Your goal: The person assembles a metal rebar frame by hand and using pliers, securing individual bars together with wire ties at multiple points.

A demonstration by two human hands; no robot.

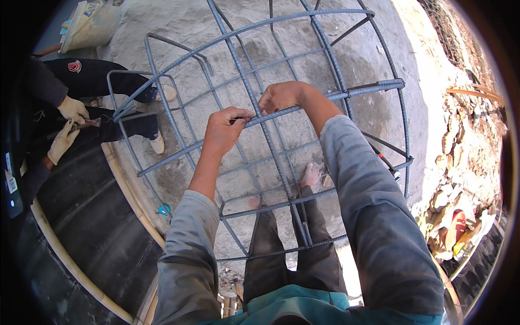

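A cage of ribbed steel rebar [273, 149] stands in front of me, its long bars crossing thinner ones. My left hand [221, 130] is closed, thumb and forefinger pinching a thin dark tie wire [247, 117] beside a crossing at the cage's middle. Just right of that crossing, my right hand [283, 96] has its fingers curled down against the bars. Whatever its fingertips grip is hidden. Both hands are bare and close together, almost meeting at the joint.
Rough grey concrete [368, 49] lies under the cage, with my bare foot [311, 176] on it. At left, another person's gloved hands [73, 110] hold a small tool. A whitish sack [93, 24] stands far left. Bamboo poles [132, 200] border dark sheeting. Rubble [449, 179] lines the right.
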